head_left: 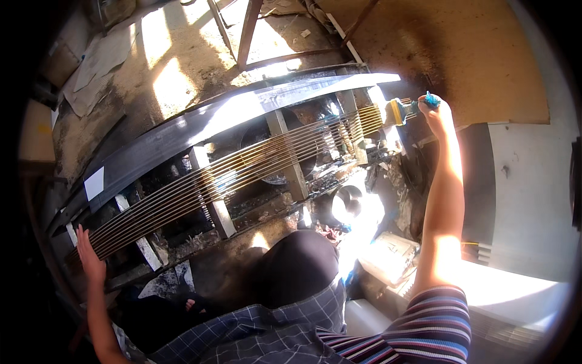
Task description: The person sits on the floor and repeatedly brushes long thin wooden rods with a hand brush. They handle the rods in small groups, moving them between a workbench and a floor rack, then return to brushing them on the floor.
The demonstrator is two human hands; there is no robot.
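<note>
Diagonally, the thin rods (242, 165) rise from left to right

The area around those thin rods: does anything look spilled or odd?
Yes: grimy debris litters the frame beneath the thin rods, and a dark smudge stains the otherwise lighter tan board beyond the right hand.

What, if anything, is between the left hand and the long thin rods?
Nothing visible. The left hand, fingers extended, is right at the left ends of the rods. The crosspieces lie beneath them, not in between.
</note>
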